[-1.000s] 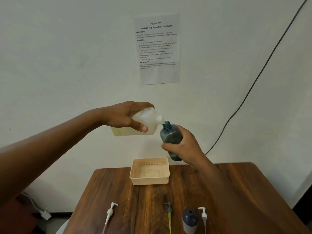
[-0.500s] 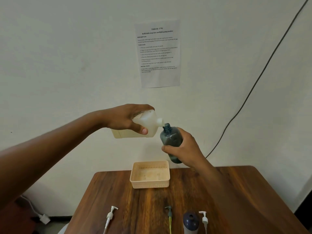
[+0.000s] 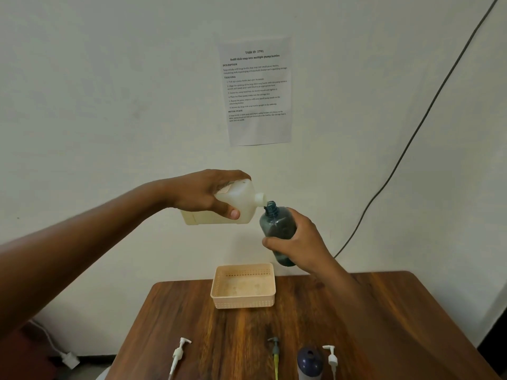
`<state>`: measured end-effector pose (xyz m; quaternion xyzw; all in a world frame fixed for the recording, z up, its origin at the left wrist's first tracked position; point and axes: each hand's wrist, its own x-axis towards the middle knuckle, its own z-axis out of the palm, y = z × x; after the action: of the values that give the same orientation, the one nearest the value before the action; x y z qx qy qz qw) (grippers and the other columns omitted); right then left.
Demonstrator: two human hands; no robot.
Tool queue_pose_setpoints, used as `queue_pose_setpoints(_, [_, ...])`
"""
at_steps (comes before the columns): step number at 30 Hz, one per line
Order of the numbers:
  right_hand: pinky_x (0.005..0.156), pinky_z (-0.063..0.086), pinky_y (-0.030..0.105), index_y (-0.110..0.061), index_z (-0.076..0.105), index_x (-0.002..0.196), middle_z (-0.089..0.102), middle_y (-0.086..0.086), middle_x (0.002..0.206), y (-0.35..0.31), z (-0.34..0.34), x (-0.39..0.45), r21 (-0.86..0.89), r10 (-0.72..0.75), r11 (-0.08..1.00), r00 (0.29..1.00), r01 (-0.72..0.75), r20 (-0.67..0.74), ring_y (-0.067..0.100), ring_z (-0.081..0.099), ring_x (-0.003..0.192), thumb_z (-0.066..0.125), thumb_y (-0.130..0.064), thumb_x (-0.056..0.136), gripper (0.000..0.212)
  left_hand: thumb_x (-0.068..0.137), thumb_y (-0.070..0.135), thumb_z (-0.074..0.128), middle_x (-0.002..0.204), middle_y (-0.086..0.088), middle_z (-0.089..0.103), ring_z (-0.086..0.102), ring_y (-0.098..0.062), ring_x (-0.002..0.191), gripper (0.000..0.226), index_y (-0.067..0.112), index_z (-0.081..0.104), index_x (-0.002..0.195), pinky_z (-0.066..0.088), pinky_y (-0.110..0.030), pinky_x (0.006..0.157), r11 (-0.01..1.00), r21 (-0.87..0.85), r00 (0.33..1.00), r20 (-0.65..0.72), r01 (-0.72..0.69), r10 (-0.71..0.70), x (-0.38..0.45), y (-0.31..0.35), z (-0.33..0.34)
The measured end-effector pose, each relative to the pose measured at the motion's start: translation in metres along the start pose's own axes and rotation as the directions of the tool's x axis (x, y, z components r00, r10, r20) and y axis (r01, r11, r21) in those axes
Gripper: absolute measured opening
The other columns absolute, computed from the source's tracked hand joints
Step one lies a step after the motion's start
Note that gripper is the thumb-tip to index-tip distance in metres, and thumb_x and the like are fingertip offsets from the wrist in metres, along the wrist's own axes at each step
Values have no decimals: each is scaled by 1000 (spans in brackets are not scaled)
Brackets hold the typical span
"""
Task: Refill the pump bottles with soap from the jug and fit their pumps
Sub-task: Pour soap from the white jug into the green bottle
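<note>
My left hand (image 3: 204,193) grips a translucent white soap jug (image 3: 244,205), tipped on its side in the air with its spout right at the open mouth of a dark teal pump bottle (image 3: 277,227). My right hand (image 3: 299,242) holds that bottle by its lower body, slightly tilted, above the table. Yellowish soap lies along the jug's lower side. On the table's near edge lie a white pump (image 3: 179,352), a teal pump with a yellow tube (image 3: 275,352) and another white pump (image 3: 332,357). A dark blue open bottle (image 3: 309,362) stands between the last two.
A beige perforated basket (image 3: 242,301) sits at the back of the brown wooden table (image 3: 384,325), under my hands. A printed task sheet (image 3: 256,89) is taped to the white wall. A black cable (image 3: 411,133) runs down the wall at right.
Both hands, jug and bottle sit slightly lower in view, and the near table items slid toward the bottom edge; the view has tilted up. The jug's spout stays at the bottle's mouth.
</note>
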<state>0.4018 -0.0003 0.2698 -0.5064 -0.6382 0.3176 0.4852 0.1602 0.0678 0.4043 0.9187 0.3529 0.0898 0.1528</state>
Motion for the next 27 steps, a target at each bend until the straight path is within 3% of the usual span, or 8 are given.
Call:
queue_pose_setpoints(5, [68,45,12,-56,51,104,56,-31,107,-3,-1,0,1,-9,1000,1000,9,-1,0,59,97,81,-46,62,53,76,58,72,122,18,60,61,-6,108,76,38,45,144,49,-18,80,1000,7,1000,-7,3,-3,-1,2,-3])
queue_pose_setpoints(12, [70,46,15,-47,49,120,55,-29,110,-2,-1,1,-3,-10,1000,1000,10,-5,3,58,101,83,-42,65,65,71,67,69,122,18,59,61,-7,109,80,39,45,143,50,-20,81,1000,14,1000,3,0,0,0,4,-4])
queue_pose_setpoints(27, [73,49,17,-46,48,124,55,-23,114,1,-2,2,-3,-5,1000,1000,5,-8,6,57,103,83,-43,65,69,76,58,73,124,15,62,62,-9,111,74,37,47,142,53,-21,84,1000,26,1000,4,-17,16,1,5,-7])
